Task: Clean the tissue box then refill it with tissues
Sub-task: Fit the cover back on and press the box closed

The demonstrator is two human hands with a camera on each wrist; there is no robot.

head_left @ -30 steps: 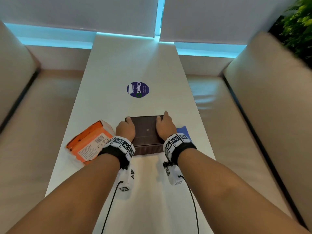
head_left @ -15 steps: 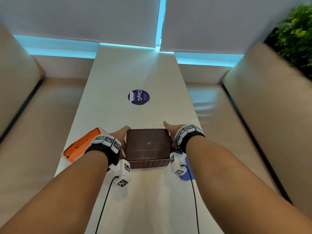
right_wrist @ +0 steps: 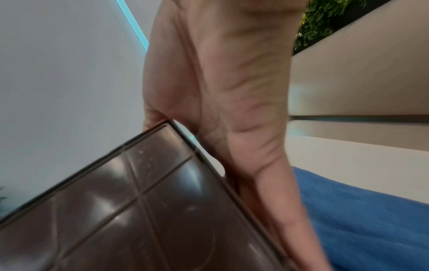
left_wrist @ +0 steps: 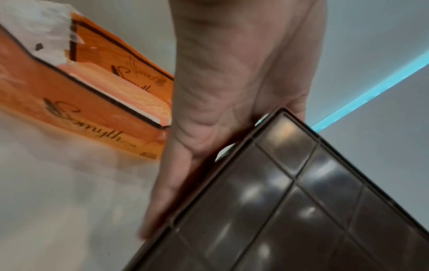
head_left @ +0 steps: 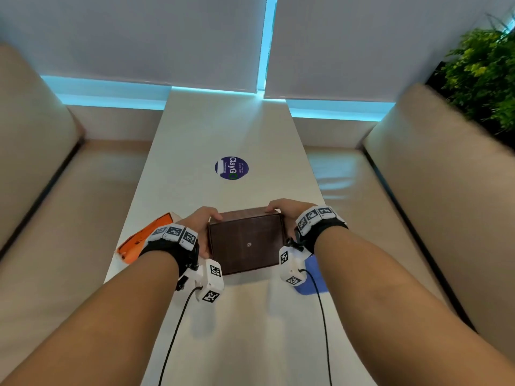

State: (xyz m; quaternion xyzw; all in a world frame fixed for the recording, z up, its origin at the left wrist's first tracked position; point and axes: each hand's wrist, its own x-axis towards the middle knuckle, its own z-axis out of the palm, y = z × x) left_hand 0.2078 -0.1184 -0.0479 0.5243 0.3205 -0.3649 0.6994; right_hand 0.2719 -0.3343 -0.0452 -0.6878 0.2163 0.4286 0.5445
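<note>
A dark brown tissue box (head_left: 246,243) is held off the white table (head_left: 228,129), tipped so one broad ribbed face points up at me. My left hand (head_left: 200,221) grips its left end, thumb hooked over the far edge. My right hand (head_left: 287,210) grips the right end the same way. In the left wrist view the left hand (left_wrist: 220,91) lies along the box's (left_wrist: 290,210) side edge. The right wrist view shows the right hand (right_wrist: 232,91) clasping the box (right_wrist: 139,210) at its corner. An orange tissue carton (head_left: 139,240) lies left of the box, torn open, with tissues showing (left_wrist: 92,91).
A blue cloth (head_left: 313,277) lies on the table under my right wrist, also seen as cloth (right_wrist: 359,210) in the right wrist view. A round purple sticker (head_left: 231,168) is further along the table. Beige benches (head_left: 418,218) flank both sides; a plant (head_left: 479,73) stands far right.
My hands slid from the top of the box to its two ends, then lifted it and tipped it toward me. The carton and the cloth stayed put.
</note>
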